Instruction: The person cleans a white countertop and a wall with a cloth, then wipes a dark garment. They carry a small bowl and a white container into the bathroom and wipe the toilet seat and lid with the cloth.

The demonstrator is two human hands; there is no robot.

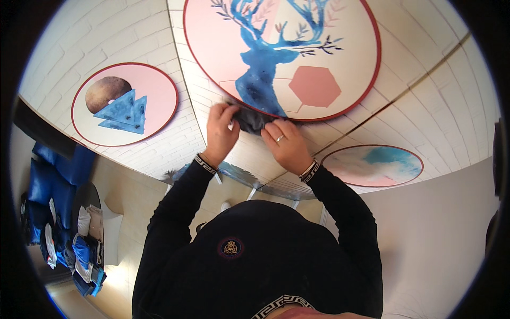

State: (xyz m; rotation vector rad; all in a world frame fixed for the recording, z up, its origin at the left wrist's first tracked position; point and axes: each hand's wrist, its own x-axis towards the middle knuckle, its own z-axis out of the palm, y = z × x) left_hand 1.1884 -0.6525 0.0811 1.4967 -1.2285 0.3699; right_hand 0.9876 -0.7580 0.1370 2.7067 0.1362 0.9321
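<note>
Both hands are raised to a white brick-patterned panel, at the lower rim of a round picture of a blue deer. Between them is a crumpled piece of dark, slightly shiny material, probably cloth. My left hand pinches its left end between thumb and fingers. At its right end, my right hand, with a ring on one finger, has its fingers closed over the edge. The fingers hide both ends of the material. Whether it touches the panel I cannot tell.
A smaller round picture with blue triangles is at left, and an oval-looking one at lower right. Dark seams divide the panels. Lower left, folded clothes lie on a dark table beside a blue sofa. Tiled floor shows below.
</note>
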